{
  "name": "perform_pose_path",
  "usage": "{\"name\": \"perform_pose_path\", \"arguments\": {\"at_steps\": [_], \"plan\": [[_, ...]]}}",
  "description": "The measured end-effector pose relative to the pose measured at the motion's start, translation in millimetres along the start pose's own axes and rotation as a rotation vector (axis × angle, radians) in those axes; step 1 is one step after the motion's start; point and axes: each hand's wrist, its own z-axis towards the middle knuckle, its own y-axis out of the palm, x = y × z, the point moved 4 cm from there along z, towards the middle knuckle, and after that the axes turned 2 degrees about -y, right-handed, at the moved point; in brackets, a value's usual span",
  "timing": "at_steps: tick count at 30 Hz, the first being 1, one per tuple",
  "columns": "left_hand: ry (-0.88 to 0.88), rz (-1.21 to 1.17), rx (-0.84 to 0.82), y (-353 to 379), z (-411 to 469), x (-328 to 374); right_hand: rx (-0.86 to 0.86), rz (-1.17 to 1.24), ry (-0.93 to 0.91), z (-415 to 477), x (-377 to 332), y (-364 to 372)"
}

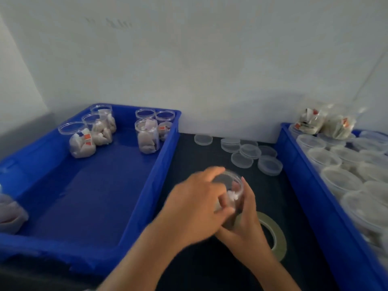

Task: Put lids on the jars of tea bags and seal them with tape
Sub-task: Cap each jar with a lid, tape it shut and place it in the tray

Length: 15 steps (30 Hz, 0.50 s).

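A clear jar of tea bags (232, 186) with a lid on top stands on the dark table between my hands. My left hand (197, 203) curls over its left side and top. My right hand (244, 219) grips its right side from below. A roll of pale tape (275, 234) lies flat on the table just right of my right hand. Several loose clear lids (247, 153) lie on the table at the back. Several open jars of tea bags (147, 135) stand in the left blue crate (159, 164).
A second blue crate (310, 190) on the right holds many lidded jars, with two bags of tea bags (323, 120) at its back. A white wall stands behind. A pale bag (10, 213) lies at the left crate's near corner.
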Motion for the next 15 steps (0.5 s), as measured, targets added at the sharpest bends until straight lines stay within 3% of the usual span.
{"name": "perform_pose_path", "arguments": {"at_steps": [4, 6, 8, 11, 13, 15], "plan": [[0.01, -0.238, -0.013, 47, -9, -1, 0.157, -0.125, -0.072, -3, 9, -12], [-0.098, -0.601, 0.096, 53, -1, -17, 0.268, -0.111, -0.073, -9, 20, -20], [-0.291, -0.738, 0.24, 67, 18, -45, 0.356, -0.066, -0.048, -14, 26, -24], [-0.515, -0.434, 0.1, 99, 64, -76, 0.406, -0.033, -0.093, -15, 27, -23], [-0.593, -0.2, -0.059, 121, 90, -86, 0.413, -0.041, -0.152, -15, 24, -23], [-0.614, -0.043, -0.116, 135, 105, -91, 0.397, -0.042, -0.176, -15, 25, -25]]}}
